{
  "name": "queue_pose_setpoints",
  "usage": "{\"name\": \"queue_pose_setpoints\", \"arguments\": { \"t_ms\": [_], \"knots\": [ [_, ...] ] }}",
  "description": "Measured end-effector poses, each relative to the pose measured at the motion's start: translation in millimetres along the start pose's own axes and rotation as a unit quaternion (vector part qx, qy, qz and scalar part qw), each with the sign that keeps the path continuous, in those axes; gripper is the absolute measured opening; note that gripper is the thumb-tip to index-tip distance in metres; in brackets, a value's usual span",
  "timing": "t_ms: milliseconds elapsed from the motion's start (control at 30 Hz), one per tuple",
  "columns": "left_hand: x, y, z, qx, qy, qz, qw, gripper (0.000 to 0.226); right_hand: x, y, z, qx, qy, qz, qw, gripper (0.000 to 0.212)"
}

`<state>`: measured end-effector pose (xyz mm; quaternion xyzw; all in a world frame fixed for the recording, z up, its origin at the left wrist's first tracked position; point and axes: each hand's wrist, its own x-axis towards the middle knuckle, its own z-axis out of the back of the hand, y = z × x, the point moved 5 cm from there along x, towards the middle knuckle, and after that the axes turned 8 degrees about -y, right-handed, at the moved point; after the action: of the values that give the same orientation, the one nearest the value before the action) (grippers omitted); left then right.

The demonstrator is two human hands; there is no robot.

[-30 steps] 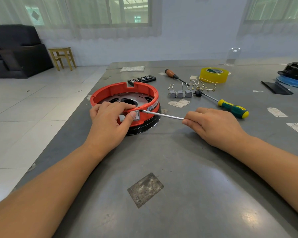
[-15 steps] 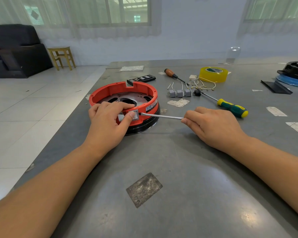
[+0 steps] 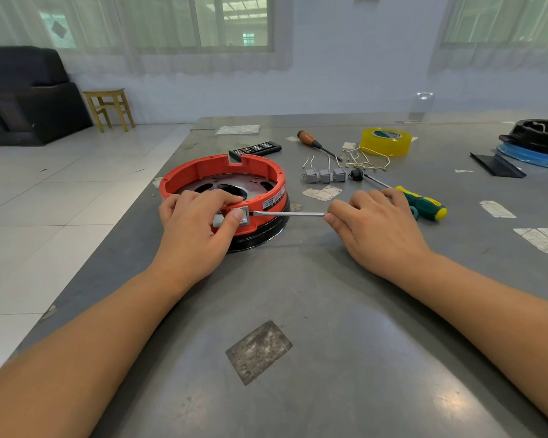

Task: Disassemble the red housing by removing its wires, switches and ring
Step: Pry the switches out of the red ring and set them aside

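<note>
Red plastic ring-shaped housing (image 3: pixel 203 175) on a dull grey metal table (image 3: pixel 314 311), near its left edge, worked on by two bare hands.

The left hand (image 3: pixel 193 229) grips the housing's near rim, thumb on a square grey switch (image 3: pixel 242 215). The right hand (image 3: pixel 377 229) pinches a thin steel tool (image 3: pixel 288 213) whose tip now touches the switch's edge, closer than a second ago.
</note>
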<state>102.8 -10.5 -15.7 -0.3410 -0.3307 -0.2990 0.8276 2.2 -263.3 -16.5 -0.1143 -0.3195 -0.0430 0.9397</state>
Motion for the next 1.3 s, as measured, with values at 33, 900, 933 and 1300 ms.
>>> {"name": "queue_pose_setpoints", "arguments": {
  "t_ms": [33,900,933,1300],
  "knots": [
    [0,0,-1,0.002,0.001,0.002,1.0,0.033,-1,2,0,0.0,0.003,-0.007,1.0,0.042],
    [-2,-3,-4,-0.012,0.022,-0.003,1.0,0.03,33,3,-32,0.048,-0.07,-0.005,0.996,0.05],
    [-2,-3,-4,-0.013,0.022,-0.004,1.0,0.03,37,3,-34,0.045,-0.07,0.004,0.997,0.05],
    [-4,1,-3,-0.054,0.039,-0.005,0.998,0.013,61,2,-47,0.064,-0.054,0.057,0.995,0.061]
  ]
}}
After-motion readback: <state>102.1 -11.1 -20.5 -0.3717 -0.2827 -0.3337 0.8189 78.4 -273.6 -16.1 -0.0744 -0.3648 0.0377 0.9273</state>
